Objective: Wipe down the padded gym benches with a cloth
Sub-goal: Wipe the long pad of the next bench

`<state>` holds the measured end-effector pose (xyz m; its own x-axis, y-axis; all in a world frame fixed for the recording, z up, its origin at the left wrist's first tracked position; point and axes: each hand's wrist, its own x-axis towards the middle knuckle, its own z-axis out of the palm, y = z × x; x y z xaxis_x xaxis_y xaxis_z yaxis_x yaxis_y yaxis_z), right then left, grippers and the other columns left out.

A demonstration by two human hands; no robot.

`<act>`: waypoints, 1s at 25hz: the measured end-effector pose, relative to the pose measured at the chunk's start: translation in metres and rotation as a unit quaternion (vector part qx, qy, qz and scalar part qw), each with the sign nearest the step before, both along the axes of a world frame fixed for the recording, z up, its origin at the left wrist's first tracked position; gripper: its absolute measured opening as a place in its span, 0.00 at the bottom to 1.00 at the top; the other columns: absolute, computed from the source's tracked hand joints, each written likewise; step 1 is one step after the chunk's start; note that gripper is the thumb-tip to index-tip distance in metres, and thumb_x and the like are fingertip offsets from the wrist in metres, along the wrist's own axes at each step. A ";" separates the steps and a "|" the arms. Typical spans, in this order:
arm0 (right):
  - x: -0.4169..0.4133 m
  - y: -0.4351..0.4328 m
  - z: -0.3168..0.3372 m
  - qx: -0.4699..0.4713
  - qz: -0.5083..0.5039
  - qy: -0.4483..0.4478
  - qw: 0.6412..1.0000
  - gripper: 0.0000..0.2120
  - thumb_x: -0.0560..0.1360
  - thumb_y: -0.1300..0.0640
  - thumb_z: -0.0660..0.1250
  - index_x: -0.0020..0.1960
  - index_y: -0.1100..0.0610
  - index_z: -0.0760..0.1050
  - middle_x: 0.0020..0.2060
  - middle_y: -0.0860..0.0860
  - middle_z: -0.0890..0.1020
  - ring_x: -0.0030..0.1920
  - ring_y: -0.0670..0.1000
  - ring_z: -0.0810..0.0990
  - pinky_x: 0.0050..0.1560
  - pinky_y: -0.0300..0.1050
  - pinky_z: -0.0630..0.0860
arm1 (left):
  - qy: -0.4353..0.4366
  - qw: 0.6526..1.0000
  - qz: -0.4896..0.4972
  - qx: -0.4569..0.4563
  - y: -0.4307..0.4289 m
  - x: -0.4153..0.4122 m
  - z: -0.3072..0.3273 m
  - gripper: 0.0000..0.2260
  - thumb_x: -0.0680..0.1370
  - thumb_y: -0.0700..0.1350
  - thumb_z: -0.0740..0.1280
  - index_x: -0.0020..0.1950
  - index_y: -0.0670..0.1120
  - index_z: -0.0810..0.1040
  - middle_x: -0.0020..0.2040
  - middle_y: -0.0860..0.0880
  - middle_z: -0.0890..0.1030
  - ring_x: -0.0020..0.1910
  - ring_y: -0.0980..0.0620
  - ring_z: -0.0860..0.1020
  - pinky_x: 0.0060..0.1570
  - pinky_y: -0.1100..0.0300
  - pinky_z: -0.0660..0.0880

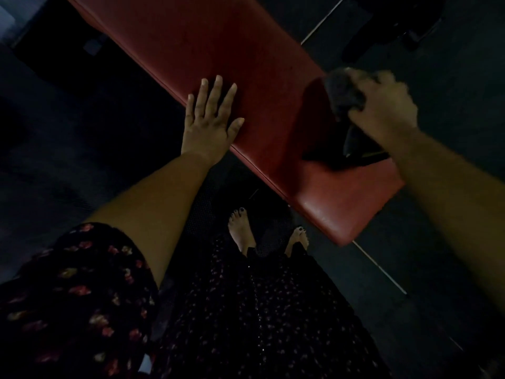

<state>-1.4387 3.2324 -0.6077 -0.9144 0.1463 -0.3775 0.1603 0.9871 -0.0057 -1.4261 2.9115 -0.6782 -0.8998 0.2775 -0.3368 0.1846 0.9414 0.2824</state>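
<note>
A long red padded bench (207, 47) runs diagonally from the upper left to the lower right of the dim head view. My left hand (211, 121) rests flat on its near edge with the fingers straight and spread. My right hand (382, 105) grips a dark bunched cloth (343, 95) at the bench's far edge, near the right end. Below the cloth a dark gap (341, 153) separates the long pad from a shorter red seat pad (341, 198).
My bare feet (240, 231) stand on a dark floor just in front of the bench. A pale floor line (379, 269) runs out from under the seat pad. Dark equipment (396, 20) looms at the upper right, and a dark frame (90, 45) at the upper left.
</note>
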 end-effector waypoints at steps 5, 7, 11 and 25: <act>-0.012 -0.022 -0.003 -0.004 -0.115 -0.029 0.993 0.33 0.75 0.50 0.66 0.77 0.42 0.57 0.69 0.61 0.65 0.65 0.66 0.68 0.60 0.58 0.71 | 0.008 1.000 -0.006 -0.004 0.001 0.000 -0.005 0.29 0.83 0.62 0.45 0.80 0.55 0.38 0.81 0.49 0.38 0.79 0.47 0.36 0.74 0.49 0.32; 0.012 -0.064 -0.004 0.006 -0.063 -0.005 0.998 0.36 0.75 0.49 0.67 0.78 0.43 0.54 0.72 0.60 0.63 0.65 0.64 0.67 0.59 0.57 0.71 | 0.009 1.000 -0.007 -0.002 0.000 0.000 -0.006 0.29 0.83 0.62 0.45 0.80 0.55 0.39 0.81 0.49 0.39 0.79 0.46 0.37 0.74 0.49 0.32; 0.089 -0.156 -0.002 -0.015 0.087 -0.018 0.996 0.37 0.76 0.49 0.66 0.79 0.44 0.49 0.74 0.58 0.60 0.64 0.64 0.66 0.50 0.54 0.74 | -0.006 1.000 0.001 0.001 0.000 -0.001 -0.003 0.26 0.84 0.59 0.44 0.80 0.55 0.40 0.81 0.51 0.38 0.79 0.48 0.36 0.73 0.51 0.31; -0.020 -0.046 -0.003 -0.095 0.039 0.017 0.995 0.30 0.74 0.50 0.65 0.74 0.39 0.62 0.64 0.56 0.70 0.60 0.63 0.74 0.55 0.54 0.75 | 0.081 0.976 0.168 0.110 -0.005 -0.040 0.021 0.28 0.85 0.56 0.50 0.81 0.46 0.49 0.81 0.41 0.46 0.79 0.42 0.45 0.76 0.52 0.42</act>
<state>-1.4584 3.1860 -0.6108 -0.9331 0.0030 -0.3597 0.0794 0.9770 -0.1977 -1.4657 2.9062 -0.6577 -0.9890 0.0065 -0.1480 -0.0656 0.8766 0.4767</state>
